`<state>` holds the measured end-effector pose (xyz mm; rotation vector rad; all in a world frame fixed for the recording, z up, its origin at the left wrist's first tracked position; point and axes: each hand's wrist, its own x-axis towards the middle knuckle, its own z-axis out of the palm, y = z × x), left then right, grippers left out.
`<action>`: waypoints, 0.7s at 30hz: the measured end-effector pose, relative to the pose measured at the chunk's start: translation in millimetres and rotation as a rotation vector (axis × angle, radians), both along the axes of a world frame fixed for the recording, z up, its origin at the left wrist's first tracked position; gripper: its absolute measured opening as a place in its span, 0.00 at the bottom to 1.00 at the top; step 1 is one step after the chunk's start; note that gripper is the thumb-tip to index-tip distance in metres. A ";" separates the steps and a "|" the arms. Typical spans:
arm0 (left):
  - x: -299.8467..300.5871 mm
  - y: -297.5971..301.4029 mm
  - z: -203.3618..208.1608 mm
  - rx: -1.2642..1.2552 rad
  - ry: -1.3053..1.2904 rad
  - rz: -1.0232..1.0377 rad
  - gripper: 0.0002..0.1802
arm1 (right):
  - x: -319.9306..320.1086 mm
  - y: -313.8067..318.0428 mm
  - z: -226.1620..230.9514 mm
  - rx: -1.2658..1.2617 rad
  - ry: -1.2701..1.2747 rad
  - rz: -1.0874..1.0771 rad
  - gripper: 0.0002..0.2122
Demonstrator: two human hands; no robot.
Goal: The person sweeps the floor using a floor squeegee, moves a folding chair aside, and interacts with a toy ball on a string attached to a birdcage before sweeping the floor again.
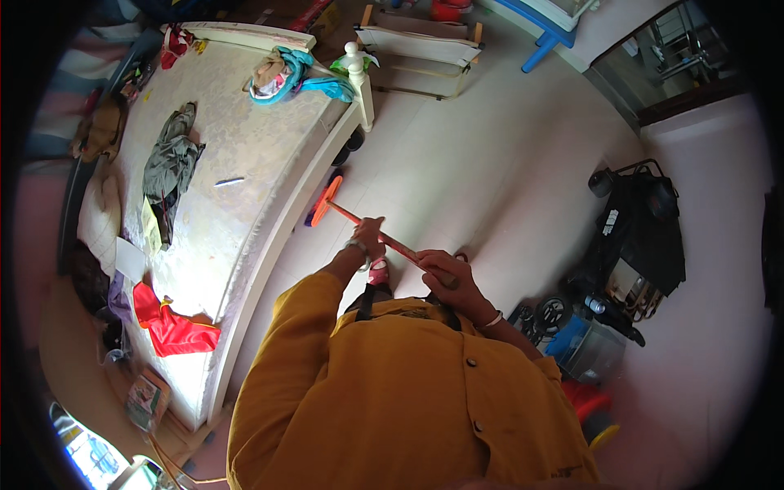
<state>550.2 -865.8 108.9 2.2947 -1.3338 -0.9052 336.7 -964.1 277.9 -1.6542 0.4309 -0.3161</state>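
A broom (327, 198) with an orange head and dark bristles touches the floor beside the bed's long side rail. Its reddish handle (400, 247) slants back toward my body. Partway along the handle, the fingers of my left hand (370, 237) are wrapped around it. My right hand (454, 282) is closed on the handle's near end, close to my waist. Both hands are in front of my mustard-yellow top.
Left is a bed (279, 237) holding a grey garment (173, 155), a red cloth (175, 325), a pen (229, 181) and blue fabric (286, 72). A folding frame (420, 45) stands ahead. Right, black wheeled gear (645, 212) and a clear bin (600, 351) line the wall.
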 end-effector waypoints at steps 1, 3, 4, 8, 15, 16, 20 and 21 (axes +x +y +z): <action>-6.9 -19.3 -3.5 0.168 0.044 -0.026 0.33 | -2.8 -9.6 1.2 0.009 0.011 0.022 0.10; -28.3 -59.8 5.3 0.342 0.044 -0.141 0.25 | -18.4 -36.9 -9.5 0.070 0.051 0.008 0.10; -41.3 -78.4 13.1 0.339 0.047 -0.136 0.25 | -29.2 -52.5 -12.4 0.130 0.089 -0.014 0.10; -90.7 -142.9 3.0 0.338 -0.006 -0.339 0.26 | -66.6 -110.4 15.1 0.109 0.050 0.001 0.11; -206.2 -267.4 55.5 -0.097 0.208 -0.167 0.19 | -113.5 -204.9 111.7 -0.185 0.158 0.022 0.04; -209.3 -273.7 61.9 -0.098 0.205 -0.130 0.19 | -112.9 -212.1 116.2 -0.247 0.144 0.041 0.05; -206.3 -272.5 97.6 -0.143 0.233 -0.196 0.16 | -107.5 -221.4 132.5 -0.449 0.122 0.173 0.04; -202.3 -264.1 103.8 -0.185 0.229 -0.194 0.15 | -101.3 -217.5 141.4 -0.443 0.107 0.213 0.03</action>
